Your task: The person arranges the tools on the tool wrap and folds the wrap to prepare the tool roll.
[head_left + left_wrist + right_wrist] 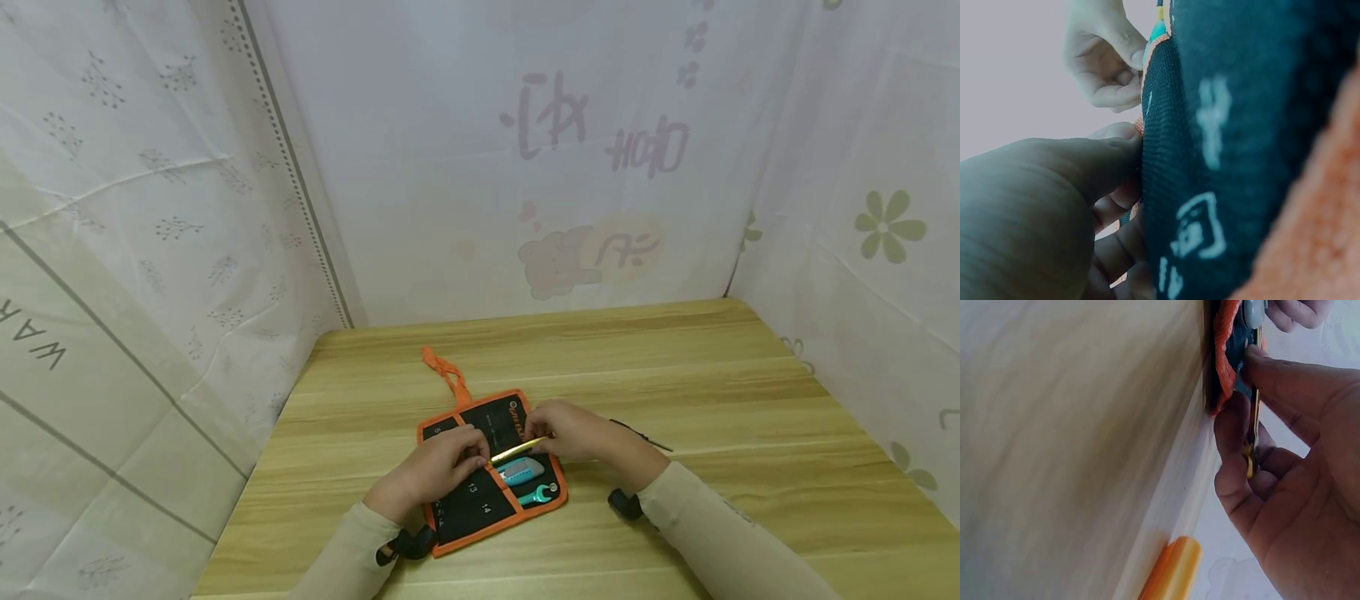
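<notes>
A black tool pouch (480,512) with orange trim lies unfolded on the table. My left hand (442,462) pinches the orange edge of its pocket band, as the left wrist view shows from close up. The right hand (566,429) holds a thin gold-coloured rod (517,451) between thumb and fingers. That rod slants toward the left fingertips at the pocket opening; its far tip is hard to make out. Tucked in the pockets beside it are a turquoise and grey utility knife (521,472) and a turquoise wrench (536,496), their upper parts showing.
An orange strap (448,371) trails from the pouch's far side. Past the right wrist lies a slim dark tool (652,440), partly covered by the forearm. An orange cylinder (1175,569) shows low in the right wrist view. Cloth curtains hang around the wooden table (600,350).
</notes>
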A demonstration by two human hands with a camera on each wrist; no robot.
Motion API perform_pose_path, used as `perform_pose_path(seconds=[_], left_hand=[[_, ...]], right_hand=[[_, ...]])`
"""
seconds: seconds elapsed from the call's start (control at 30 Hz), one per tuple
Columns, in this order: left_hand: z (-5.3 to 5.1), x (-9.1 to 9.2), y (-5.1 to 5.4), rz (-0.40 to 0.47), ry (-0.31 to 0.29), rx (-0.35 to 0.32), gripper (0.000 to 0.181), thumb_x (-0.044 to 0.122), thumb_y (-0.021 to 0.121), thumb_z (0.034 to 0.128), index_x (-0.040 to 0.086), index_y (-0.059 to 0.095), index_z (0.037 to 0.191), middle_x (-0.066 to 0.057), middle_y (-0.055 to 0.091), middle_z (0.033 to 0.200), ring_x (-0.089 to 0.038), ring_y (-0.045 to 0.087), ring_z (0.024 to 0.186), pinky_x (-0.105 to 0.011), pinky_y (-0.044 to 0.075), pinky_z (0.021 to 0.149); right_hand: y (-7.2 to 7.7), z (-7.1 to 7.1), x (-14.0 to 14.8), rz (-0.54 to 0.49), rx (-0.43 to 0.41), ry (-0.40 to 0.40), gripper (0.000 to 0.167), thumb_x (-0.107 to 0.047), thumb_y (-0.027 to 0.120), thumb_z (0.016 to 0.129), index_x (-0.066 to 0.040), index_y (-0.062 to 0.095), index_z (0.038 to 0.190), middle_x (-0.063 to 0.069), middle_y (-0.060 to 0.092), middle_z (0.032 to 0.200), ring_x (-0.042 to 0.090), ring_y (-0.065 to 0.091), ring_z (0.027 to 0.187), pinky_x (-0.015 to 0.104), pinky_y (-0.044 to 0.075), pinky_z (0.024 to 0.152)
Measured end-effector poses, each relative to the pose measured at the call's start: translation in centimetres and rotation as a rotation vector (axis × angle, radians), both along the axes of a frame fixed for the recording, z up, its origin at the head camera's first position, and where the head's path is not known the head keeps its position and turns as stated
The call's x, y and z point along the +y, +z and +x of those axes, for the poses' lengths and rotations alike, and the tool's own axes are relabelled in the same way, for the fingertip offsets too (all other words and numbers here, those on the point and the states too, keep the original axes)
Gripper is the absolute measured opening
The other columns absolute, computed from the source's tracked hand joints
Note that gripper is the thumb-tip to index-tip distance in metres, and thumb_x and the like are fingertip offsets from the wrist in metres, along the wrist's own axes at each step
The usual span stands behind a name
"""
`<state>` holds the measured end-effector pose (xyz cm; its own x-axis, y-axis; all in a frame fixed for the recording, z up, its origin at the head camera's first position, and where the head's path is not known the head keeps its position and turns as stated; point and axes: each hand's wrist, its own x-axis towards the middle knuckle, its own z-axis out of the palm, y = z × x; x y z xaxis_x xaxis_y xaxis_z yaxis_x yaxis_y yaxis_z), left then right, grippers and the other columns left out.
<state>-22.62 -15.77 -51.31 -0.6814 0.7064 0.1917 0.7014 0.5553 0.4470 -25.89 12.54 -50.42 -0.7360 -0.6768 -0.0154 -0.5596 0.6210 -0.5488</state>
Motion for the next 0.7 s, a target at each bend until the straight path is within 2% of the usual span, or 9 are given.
perform_pose_path(seconds=[0.1, 0.27, 0.43, 0.57, 0.7], left_hand=[[0.1, 0.0, 0.1, -0.008, 0.017, -0.006, 0.005, 0.026, 0.062, 0.0975, 0.028, 0.059, 0.101, 0.017, 0.049, 0.085, -0.001, 0.048, 0.068, -0.021, 0.044, 0.06], [0.4, -0.1, 0.4, -0.05, 0.083, 0.006, 0.021, 0.032, 0.066, 0.0945, 0.023, 0.058, 0.112, 0.014, 0.054, 0.088, -0.001, 0.049, 0.067, -0.021, 0.044, 0.061], [0.8, -0.6, 0.8, -0.123, 0.151, 0.015, 0.029, 0.042, 0.07, 0.0893, 0.025, 0.061, 0.111, 0.01, 0.056, 0.094, -0.004, 0.051, 0.074, -0.023, 0.046, 0.064], [1.1, -1.0, 1.2, -0.164, 0.182, -0.015, 0.045, 0.054, 0.072, 0.0829, 0.025, 0.062, 0.116, 0.007, 0.057, 0.096, -0.006, 0.05, 0.078, -0.026, 0.045, 0.066], [1.3, -1.3, 1.5, -0.169, 0.181, -0.052, 0.062, 0.063, 0.075, 0.074, 0.024, 0.061, 0.12, 0.005, 0.057, 0.101, -0.008, 0.051, 0.083, -0.029, 0.047, 0.07]], right_hand=[[0.1, 0.1, 0.4, 0.014, 0.004, -0.02, 0.019, -0.011, 0.073, 0.087, -0.028, 0.065, 0.091, -0.014, 0.056, 0.091, 0.004, 0.056, 0.082, 0.025, 0.05, 0.071], [0.2, 0.2, 1.1, 0.025, 0.016, -0.021, 0.03, 0.002, 0.068, 0.083, -0.026, 0.066, 0.092, -0.01, 0.054, 0.093, 0.006, 0.055, 0.083, 0.024, 0.05, 0.071], [0.2, 0.3, 1.5, 0.016, 0.055, 0.004, 0.039, 0.012, 0.064, 0.078, -0.024, 0.068, 0.094, -0.008, 0.054, 0.093, 0.008, 0.055, 0.084, 0.024, 0.049, 0.071], [0.2, 0.4, 1.9, 0.009, 0.052, -0.01, 0.04, 0.014, 0.065, 0.078, -0.021, 0.069, 0.097, -0.007, 0.055, 0.093, 0.008, 0.057, 0.085, 0.023, 0.051, 0.073], [0.4, 0.5, 2.3, 0.006, 0.043, -0.032, 0.032, 0.009, 0.069, 0.08, -0.02, 0.068, 0.094, -0.005, 0.055, 0.091, 0.01, 0.056, 0.081, 0.023, 0.051, 0.07]])
